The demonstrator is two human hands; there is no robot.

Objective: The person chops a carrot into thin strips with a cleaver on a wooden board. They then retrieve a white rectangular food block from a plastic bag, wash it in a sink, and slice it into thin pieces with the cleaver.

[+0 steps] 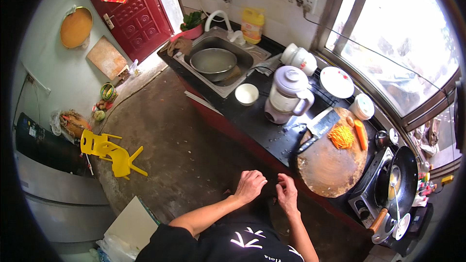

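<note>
My left hand (250, 187) hovers in front of the counter with its fingers loosely curled, and I see nothing in it. Beside it, my right hand (287, 193) is bent at the fingers, thumb apart, also without a visible object. A round wooden chopping block (333, 171) lies nearest to my right hand, on the black countertop (251, 123). On the block are a pile of shredded carrot (341, 137), an uncut carrot piece (360, 135) and a cleaver (324, 123). The cleaver's black handle points over the block's left edge.
A lidded blender (288, 92) and a white bowl (247, 94) stand left of the block. The sink (247, 58) holds a metal basin (213, 62). On the right, a wok (407, 174) with a ladle sits on a gas stove (364, 189). A yellow chair (115, 151) stands behind-left.
</note>
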